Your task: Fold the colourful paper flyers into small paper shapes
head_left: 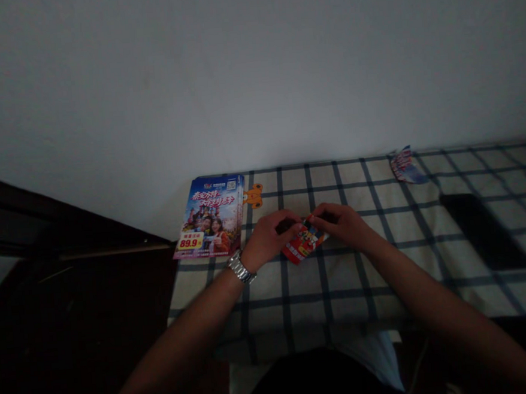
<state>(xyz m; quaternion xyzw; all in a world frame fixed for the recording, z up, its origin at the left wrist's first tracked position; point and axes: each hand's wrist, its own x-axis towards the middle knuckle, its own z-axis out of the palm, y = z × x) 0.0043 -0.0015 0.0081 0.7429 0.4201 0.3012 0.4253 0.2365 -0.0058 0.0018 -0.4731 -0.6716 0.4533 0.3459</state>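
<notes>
Over the checked tablecloth, both hands pinch a small red printed piece of paper [306, 243] with colourful pictures; it looks folded, but the dim light hides the detail. My left hand [272, 235], with a metal watch at the wrist, grips its upper left edge between thumb and fingers. At the upper right edge, my right hand [339, 223] pinches it the same way, close to the left. A stack of blue and pink flyers [210, 215] lies left of my left hand. Beside the stack shows an orange bear-shaped figure [254, 196].
The table with its checked cloth [271, 307] stands against a plain wall [254, 77]. Towards the right back sits a crumpled printed paper [407, 166]. A long dark flat object [486, 231] lies at the right. Beyond the table's left edge is dark floor [96, 328].
</notes>
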